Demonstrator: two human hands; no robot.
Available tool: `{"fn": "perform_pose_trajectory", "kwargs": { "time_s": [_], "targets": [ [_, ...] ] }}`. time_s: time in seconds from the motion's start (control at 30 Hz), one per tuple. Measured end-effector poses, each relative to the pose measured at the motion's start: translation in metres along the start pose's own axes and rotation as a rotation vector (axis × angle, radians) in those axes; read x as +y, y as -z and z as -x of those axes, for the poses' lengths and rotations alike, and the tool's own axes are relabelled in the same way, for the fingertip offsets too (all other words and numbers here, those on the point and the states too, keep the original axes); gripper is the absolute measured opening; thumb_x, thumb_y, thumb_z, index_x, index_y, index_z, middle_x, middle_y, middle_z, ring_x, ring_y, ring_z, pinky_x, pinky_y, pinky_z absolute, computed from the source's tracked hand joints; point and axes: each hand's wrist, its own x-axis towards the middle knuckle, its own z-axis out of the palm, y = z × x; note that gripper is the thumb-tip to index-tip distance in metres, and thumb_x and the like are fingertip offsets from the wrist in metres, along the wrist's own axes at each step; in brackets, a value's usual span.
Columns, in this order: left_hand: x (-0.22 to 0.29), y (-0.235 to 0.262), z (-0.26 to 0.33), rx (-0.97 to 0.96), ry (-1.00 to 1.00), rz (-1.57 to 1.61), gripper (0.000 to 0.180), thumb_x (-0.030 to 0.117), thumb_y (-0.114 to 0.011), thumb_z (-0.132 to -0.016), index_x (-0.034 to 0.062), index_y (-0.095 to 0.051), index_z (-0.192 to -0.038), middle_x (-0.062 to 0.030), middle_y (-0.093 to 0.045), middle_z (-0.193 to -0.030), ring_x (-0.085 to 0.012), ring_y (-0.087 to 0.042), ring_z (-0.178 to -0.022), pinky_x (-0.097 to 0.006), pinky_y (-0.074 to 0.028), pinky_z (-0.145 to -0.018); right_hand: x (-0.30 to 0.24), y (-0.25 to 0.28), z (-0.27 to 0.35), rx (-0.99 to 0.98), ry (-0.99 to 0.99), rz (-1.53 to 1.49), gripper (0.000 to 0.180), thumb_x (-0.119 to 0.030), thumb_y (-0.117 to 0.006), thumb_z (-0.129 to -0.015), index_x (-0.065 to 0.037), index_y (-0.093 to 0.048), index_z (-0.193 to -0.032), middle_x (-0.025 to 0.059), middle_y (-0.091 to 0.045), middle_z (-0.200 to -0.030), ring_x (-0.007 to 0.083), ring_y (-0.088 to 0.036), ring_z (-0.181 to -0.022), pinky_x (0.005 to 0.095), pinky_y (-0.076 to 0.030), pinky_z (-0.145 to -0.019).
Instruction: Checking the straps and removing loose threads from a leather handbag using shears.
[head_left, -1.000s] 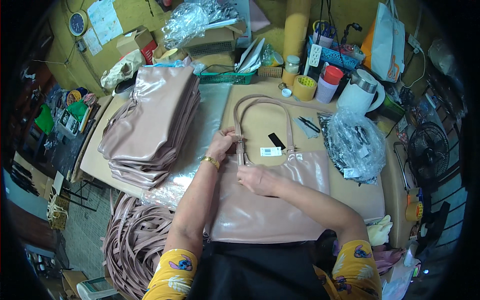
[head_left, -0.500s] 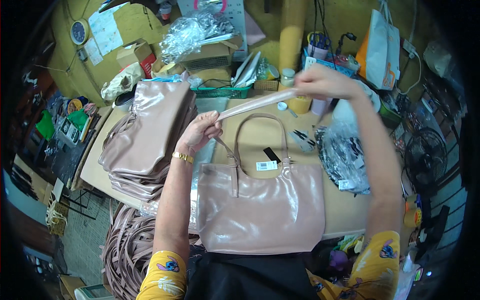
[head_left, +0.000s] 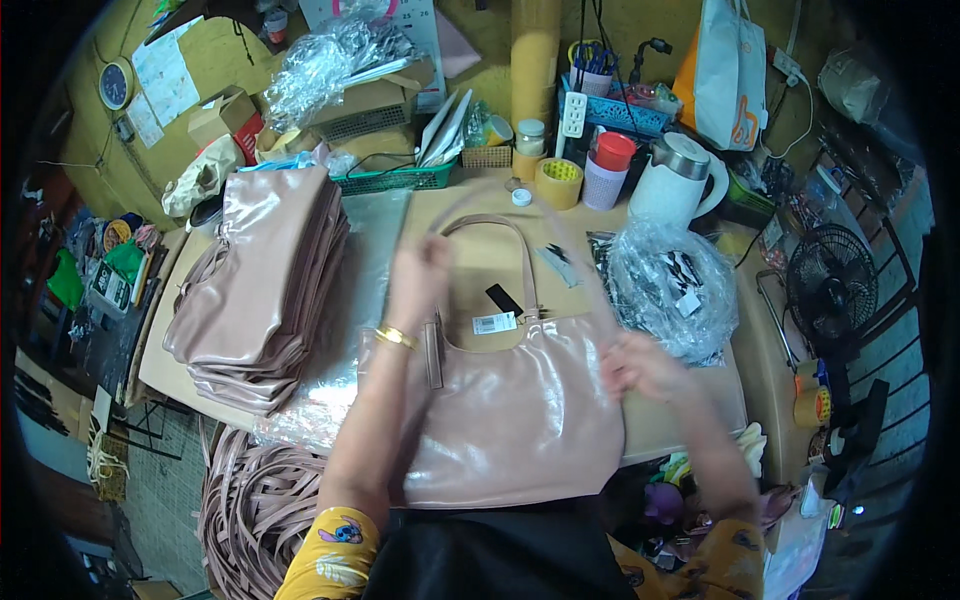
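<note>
A shiny dusty-pink handbag [head_left: 520, 420] lies flat in front of me, its looped handle [head_left: 522, 245] pointing away. A loose pink strap [head_left: 588, 262], smeared by motion, arcs above the bag from one hand to the other. My left hand [head_left: 420, 272], blurred, is closed on one end of it over the bag's upper left. Beside the bag's right edge, my right hand [head_left: 645, 366] has its fingers closed on the other end, also blurred. A white tag [head_left: 494, 323] and a black tag [head_left: 503, 299] lie within the handle's loop.
Similar pink bags [head_left: 265, 270] are stacked at left, above a heap of pink straps [head_left: 255, 510]. Clear plastic packaging [head_left: 670, 290] sits at right, near a white kettle [head_left: 672, 185]. Tape rolls [head_left: 558, 184], a purple cup [head_left: 603, 185] and small snips [head_left: 558, 262] lie beyond the bag.
My right hand has come down from the upper right to the bag's right side. The strap, stretched straight before, now curves in an arc. The whole view has shifted slightly.
</note>
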Motion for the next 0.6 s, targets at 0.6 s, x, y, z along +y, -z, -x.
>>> {"fn": "perform_pose_trajectory", "kwargs": {
  "time_s": [0.6],
  "targets": [
    [0.060,-0.034,0.082,-0.586,0.271,0.768,0.028,0.001,-0.066,-0.083,0.0003,-0.054,-0.109,-0.0070,-0.068,-0.090,-0.0088,-0.062,-0.079,-0.022,-0.050,-0.071,0.049,-0.019,-0.047,0.077,0.352,-0.088,0.007,-0.009,-0.056,-0.091,-0.004,-0.053,-0.088,0.0021,-0.056,-0.066,0.0069,-0.053,-0.051,0.0191,-0.042,-0.044]
  ]
}}
